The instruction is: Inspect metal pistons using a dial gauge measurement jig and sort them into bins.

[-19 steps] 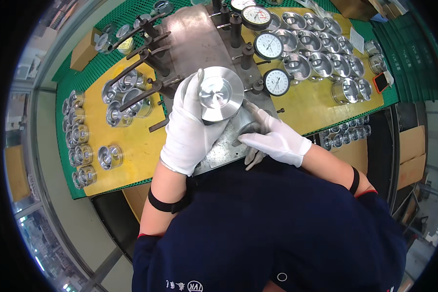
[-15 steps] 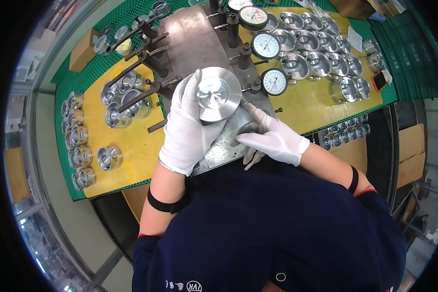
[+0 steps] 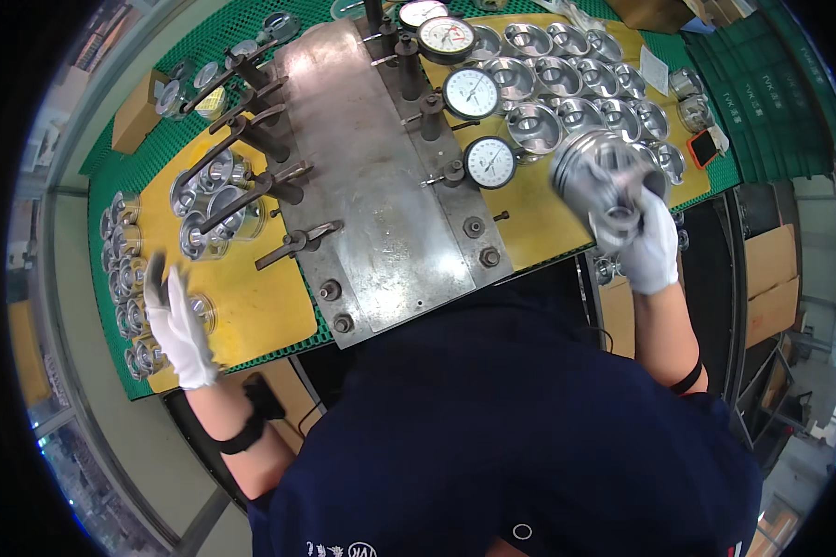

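My right hand, in a white glove, grips a shiny metal piston in the air at the right edge of the bench; motion smears the piston. At the left, my gloved left hand hangs over the yellow mat with its fingers stretched out and nothing in them. Behind it, a single piston is partly hidden. A column of pistons stands along the mat's left edge. Between my hands lies a steel plate with nothing in my hands touching it.
Dial gauges on posts line the plate's right side; clamp-like stops line its left. Rows of pistons fill the right yellow mat. A phone-like orange-edged device lies at far right, a cardboard box at back left.
Both hands have parted from the middle of the plate. The right hand has carried the piston to the right; the left hand has let go and swung left over the mat.
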{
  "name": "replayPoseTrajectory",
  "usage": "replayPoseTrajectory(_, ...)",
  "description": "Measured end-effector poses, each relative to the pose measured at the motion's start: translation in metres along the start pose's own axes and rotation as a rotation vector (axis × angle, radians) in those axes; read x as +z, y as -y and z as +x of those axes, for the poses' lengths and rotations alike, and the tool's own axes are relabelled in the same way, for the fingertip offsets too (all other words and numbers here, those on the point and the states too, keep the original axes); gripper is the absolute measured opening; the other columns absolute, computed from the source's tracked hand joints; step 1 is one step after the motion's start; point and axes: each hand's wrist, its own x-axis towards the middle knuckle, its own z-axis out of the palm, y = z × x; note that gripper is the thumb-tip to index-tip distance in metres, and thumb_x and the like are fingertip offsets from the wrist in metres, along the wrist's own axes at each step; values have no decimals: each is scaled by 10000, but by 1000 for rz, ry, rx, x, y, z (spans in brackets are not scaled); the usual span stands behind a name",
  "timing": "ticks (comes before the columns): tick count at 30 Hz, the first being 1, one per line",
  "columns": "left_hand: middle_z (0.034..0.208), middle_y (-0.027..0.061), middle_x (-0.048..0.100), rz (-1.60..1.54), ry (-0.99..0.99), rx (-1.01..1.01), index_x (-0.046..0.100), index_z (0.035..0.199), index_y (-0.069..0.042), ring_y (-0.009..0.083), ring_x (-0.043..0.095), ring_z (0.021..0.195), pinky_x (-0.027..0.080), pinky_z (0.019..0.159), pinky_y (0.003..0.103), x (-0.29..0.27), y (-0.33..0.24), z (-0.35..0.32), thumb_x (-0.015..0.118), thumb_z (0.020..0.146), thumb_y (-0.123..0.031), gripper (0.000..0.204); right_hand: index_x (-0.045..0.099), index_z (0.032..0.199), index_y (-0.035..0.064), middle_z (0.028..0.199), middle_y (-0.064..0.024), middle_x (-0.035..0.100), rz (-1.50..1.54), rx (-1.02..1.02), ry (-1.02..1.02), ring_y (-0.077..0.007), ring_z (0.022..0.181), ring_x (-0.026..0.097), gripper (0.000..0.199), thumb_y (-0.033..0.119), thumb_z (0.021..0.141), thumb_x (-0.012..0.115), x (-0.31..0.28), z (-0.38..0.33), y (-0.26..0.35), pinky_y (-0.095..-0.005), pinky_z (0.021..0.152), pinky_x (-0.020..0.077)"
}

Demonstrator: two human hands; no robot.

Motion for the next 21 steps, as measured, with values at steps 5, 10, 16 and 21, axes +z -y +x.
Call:
replayPoseTrajectory(5,1209,279,633,1014,234,-235,504,1343,27,397,628,1113,498,941,425,-65,134,12,602,936,-374,579,507,1265,56,1176,-133,602,210,464,-224,-274,974,665,330,235,988,500,-14,46,-51,-445,734,611)
replayPoseTrajectory(10,1160,272,657,1219,236,-317,560,1284,15,414,631,1100,504,904,450,-42,134,12,602,932,-381,531,461,1205,58,1186,-150,589,361,587,-330,-275,950,666,261,205,990,477,-11,62,-89,-471,713,628)
replayPoseTrajectory(16,930,118,676,562,111,-383,631,1128,24,227,604,718,517,707,362,-99,242,30,645,937,-290,368,377,1393,53,1164,-168,576,173,338,-295,-268,879,654,462,128,966,537,0,42,-79,-417,802,611)
replayPoseTrajectory(21,932,54,675,30,7,-622,659,1095,4,124,590,769,480,691,267,-67,104,-13,638,958,-286,322,202,1534,89,1257,-174,556,174,-2,-212,-207,872,672,660,77,964,536,23,18,-22,-382,784,599)
